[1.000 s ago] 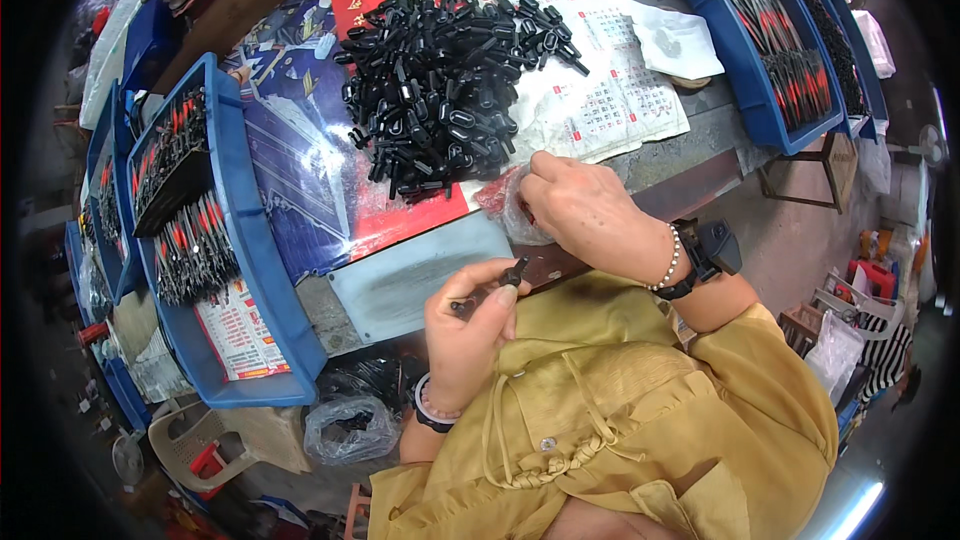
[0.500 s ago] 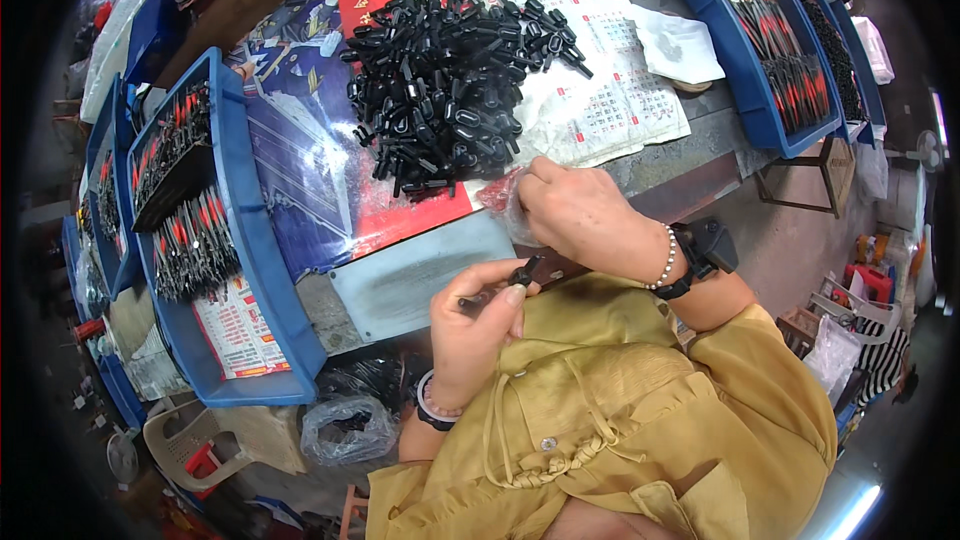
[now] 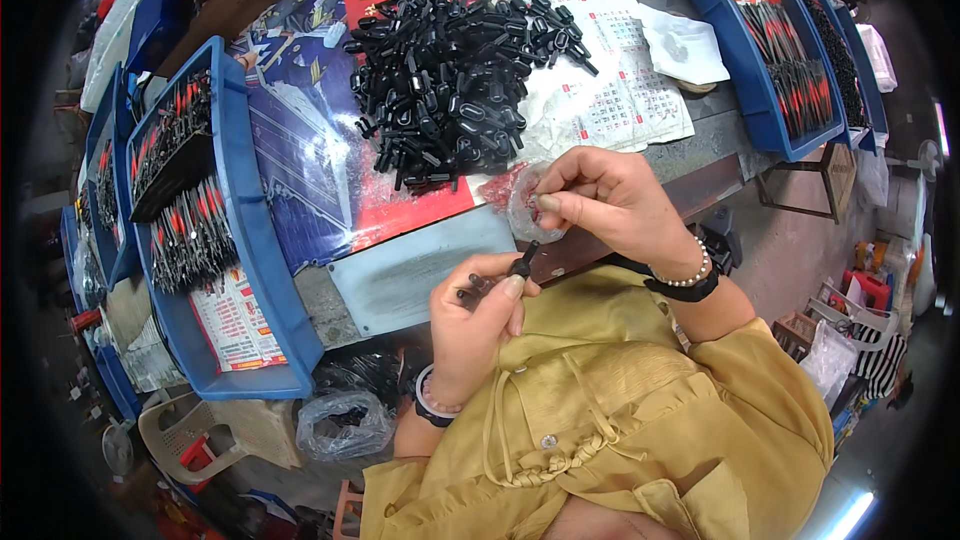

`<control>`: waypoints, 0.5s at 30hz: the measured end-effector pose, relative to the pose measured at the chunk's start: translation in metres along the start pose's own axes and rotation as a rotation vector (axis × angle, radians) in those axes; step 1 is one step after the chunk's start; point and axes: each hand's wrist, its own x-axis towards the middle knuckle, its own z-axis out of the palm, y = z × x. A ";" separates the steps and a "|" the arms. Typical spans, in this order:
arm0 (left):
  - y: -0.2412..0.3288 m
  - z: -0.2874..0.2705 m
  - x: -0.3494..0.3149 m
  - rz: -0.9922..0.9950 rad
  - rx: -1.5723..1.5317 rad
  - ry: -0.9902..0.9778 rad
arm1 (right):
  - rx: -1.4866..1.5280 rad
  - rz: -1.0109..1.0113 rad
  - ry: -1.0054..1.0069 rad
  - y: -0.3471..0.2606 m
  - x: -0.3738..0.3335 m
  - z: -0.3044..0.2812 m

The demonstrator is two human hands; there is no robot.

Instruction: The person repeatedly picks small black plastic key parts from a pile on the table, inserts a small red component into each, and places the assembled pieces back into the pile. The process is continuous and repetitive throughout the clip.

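My left hand (image 3: pixel 468 328) is closed around small black plastic parts. One black plastic part (image 3: pixel 522 264) sticks up between thumb and forefinger, and the dark ends of others show at the back of the fist. Just above it, my right hand (image 3: pixel 628 208) pinches thumb and fingertips together beside a small clear plastic bag (image 3: pixel 521 208); what lies between the fingertips is too small to make out. Beyond both hands, a big heap of similar black parts (image 3: pixel 440 90) with rounded, looped heads lies on printed sheets (image 3: pixel 610 70).
A blue tray (image 3: pixel 260 240) at left and a blue tray (image 3: pixel 745 70) at right hold rows of thin black-and-red pieces. A grey-white plate (image 3: pixel 420 275) lies at the table's near edge. White paper (image 3: pixel 685 45) rests near the right tray. Below left is a clear bag (image 3: pixel 345 428).
My right hand has drawn back from the bag and turned, its fingertips now pinched above the left hand. The left hand stays nearly in place, tilting its black part more upright.
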 end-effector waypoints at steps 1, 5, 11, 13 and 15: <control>0.000 0.001 0.000 0.006 0.018 -0.004 | 0.057 0.019 -0.024 -0.002 -0.003 0.002; -0.001 0.002 0.001 0.011 0.051 0.001 | 0.211 0.133 -0.071 -0.006 -0.009 0.011; -0.002 0.001 -0.001 0.028 0.021 0.020 | 0.258 0.138 -0.093 -0.007 -0.015 0.016; -0.002 0.001 -0.001 0.034 0.018 0.031 | 0.266 0.105 -0.103 -0.006 -0.019 0.016; -0.002 0.001 -0.002 0.042 0.018 0.038 | 0.287 0.040 -0.094 -0.002 -0.021 0.018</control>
